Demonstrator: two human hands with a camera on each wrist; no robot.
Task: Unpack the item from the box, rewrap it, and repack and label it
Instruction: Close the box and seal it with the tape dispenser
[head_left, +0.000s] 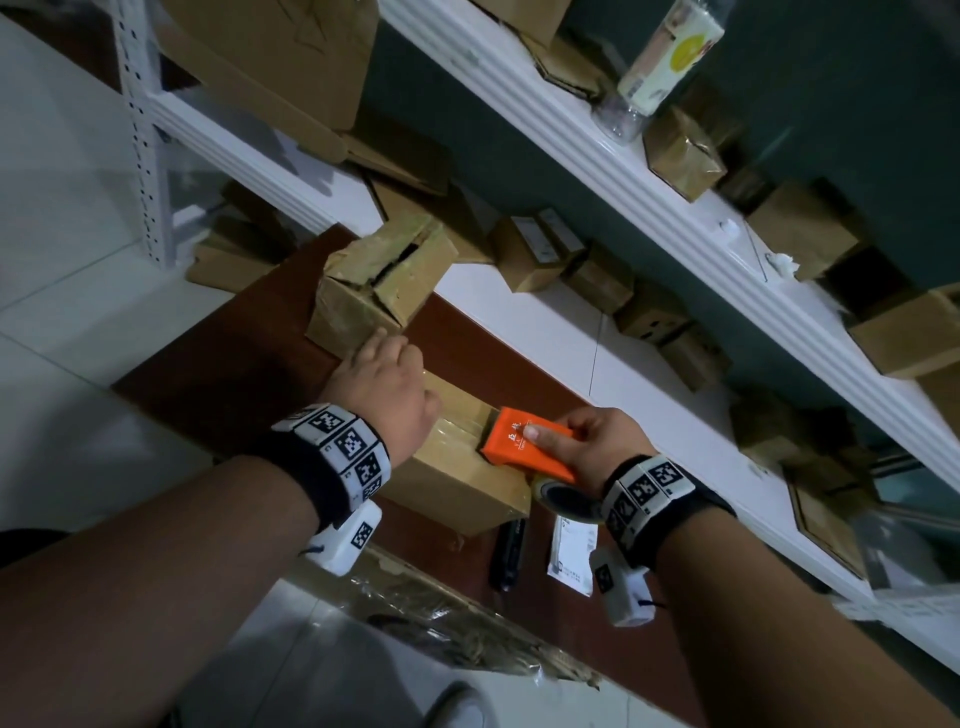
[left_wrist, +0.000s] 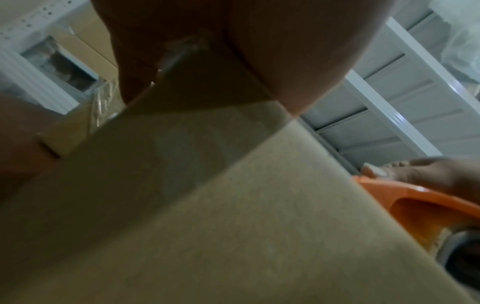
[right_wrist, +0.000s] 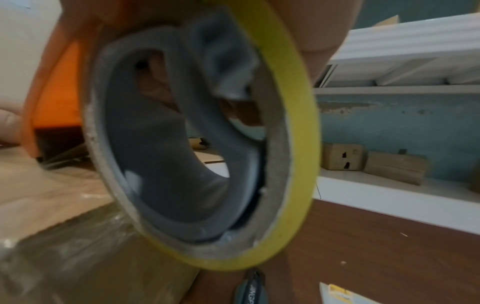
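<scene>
While the left hand (head_left: 382, 387) lay on top of the cardboard box (head_left: 457, 480), its fingers bent over the far edge and gripping it, the right hand (head_left: 597, 441) clasped the orange tape dispenser (head_left: 524, 441) with the forefinger stretched along its top. The dispenser's front edge met the box top just beside the left hand, where shiny clear tape ran across the cardboard. A yellow-edged tape roll (right_wrist: 202, 148) hung under the dispenser, filling the right wrist view.

The box sat on a dark reddish-brown counter (head_left: 218, 374). Beneath the right wrist lay a white printed label (head_left: 571, 553) and a dark cutter (head_left: 508, 553), both flat on the counter, just beside the box. Beyond the left hand stood a second, rougher carton (head_left: 374, 288) with its flaps partly raised. Crumpled clear film (head_left: 447, 618) trailed along the counter's near edge, under the left forearm.

Past both hands ran white metal shelving (head_left: 623, 171) crowded with small cardboard boxes against a teal wall (right_wrist: 389, 131) with patchy paint. Pale floor tiles (head_left: 67, 260) showed to the left of the left hand.
</scene>
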